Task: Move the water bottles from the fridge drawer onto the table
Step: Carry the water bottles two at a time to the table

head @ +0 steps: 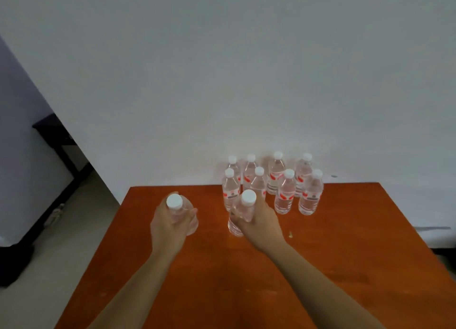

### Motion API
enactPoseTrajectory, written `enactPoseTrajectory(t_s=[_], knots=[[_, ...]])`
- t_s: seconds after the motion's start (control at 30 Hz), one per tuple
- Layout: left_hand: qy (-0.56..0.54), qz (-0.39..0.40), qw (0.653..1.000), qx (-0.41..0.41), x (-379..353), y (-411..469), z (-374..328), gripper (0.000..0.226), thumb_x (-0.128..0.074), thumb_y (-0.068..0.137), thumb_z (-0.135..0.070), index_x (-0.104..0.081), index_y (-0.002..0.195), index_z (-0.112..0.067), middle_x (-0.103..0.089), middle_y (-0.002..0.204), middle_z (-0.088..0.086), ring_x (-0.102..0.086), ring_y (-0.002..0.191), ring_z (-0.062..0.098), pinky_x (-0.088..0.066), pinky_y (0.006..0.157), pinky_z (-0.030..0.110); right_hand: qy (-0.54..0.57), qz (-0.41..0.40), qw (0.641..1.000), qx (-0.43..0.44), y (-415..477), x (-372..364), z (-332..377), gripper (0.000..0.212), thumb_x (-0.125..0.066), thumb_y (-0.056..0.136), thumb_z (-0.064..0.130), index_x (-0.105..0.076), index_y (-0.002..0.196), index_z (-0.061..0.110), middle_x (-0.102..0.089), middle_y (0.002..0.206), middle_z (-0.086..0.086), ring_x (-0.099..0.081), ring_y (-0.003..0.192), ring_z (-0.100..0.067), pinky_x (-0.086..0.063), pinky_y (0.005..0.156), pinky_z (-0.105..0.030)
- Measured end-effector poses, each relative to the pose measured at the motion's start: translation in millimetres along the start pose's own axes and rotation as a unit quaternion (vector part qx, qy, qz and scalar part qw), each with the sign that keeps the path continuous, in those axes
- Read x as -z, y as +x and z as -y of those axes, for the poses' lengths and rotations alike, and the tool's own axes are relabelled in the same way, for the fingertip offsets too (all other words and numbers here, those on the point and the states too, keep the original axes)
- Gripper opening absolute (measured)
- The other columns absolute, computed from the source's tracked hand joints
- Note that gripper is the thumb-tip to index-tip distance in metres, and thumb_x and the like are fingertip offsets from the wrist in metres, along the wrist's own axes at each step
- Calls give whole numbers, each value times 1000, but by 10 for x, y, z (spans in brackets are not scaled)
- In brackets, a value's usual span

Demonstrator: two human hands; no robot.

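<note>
While two water bottles are held over the orange table (345, 254), the left bottle (183, 214) is gripped by the left hand (170, 226), fingers curled round its body. The right bottle (243, 211) is gripped likewise by the right hand (261, 223); base contact with the tabletop cannot be told. Both are capped white, with clear water inside. Eight more capped bottles (285, 195) are stood clustered at the table's far edge by the white wall (222, 69). Dark furniture (56, 141) and pale floor (49, 267) are seen left.
</note>
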State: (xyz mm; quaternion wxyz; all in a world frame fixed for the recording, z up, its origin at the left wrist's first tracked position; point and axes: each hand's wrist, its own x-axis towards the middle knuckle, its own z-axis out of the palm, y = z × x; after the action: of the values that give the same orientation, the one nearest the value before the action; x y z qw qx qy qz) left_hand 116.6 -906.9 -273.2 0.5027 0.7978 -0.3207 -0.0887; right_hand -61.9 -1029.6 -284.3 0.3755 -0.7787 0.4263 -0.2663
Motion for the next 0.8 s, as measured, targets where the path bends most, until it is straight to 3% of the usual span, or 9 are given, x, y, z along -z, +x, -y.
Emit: enactPoseTrajectory(t_s=[0.23,0.37,0.47,0.67,0.8], knots=[[21,79,996,33,-202,1345,762,40,-77,78,-44,-60,110,-27,-67,102,-11,-65,97,10,-50,79,30,-11,7,998,-69,942,-817,132,74,-80,78,42,-41,139,29,-61,128,10,-58,119,-12,-48,99,-34],[27,117,991,52,-371,1919,1027,51,-78,77,-45,-55,118,-26,-64,109,-10,-63,101,11,-46,77,25,-30,1,995,-90,1403,-1216,226,69,-80,79,38,-45,136,25,-59,132,4,-57,121,-18,-48,100,-37],[17,167,984,55,-495,2254,1205,62,-78,77,-46,-50,128,-25,-64,116,-8,-63,105,13,-53,87,34,-53,-6,994,-97,1740,-1446,269,72,-81,78,37,-44,138,21,-53,137,0,-51,126,-20,-44,104,-39],[49,218,974,44,-776,2708,1366,34,-77,81,-32,-55,104,-22,-63,98,-10,-61,86,4,-41,69,18,-113,9,982,-154,2325,-1798,157,71,-79,80,37,-42,139,25,-50,138,-7,-50,128,-28,-42,104,-44],[61,242,968,34,-999,2969,1530,52,-72,71,-54,-60,111,-22,-67,106,1,-67,95,20,-56,77,35,-103,-17,976,-189,2579,-1896,69,66,-74,86,30,-39,142,20,-43,140,-12,-49,126,-34,-45,99,-46]])
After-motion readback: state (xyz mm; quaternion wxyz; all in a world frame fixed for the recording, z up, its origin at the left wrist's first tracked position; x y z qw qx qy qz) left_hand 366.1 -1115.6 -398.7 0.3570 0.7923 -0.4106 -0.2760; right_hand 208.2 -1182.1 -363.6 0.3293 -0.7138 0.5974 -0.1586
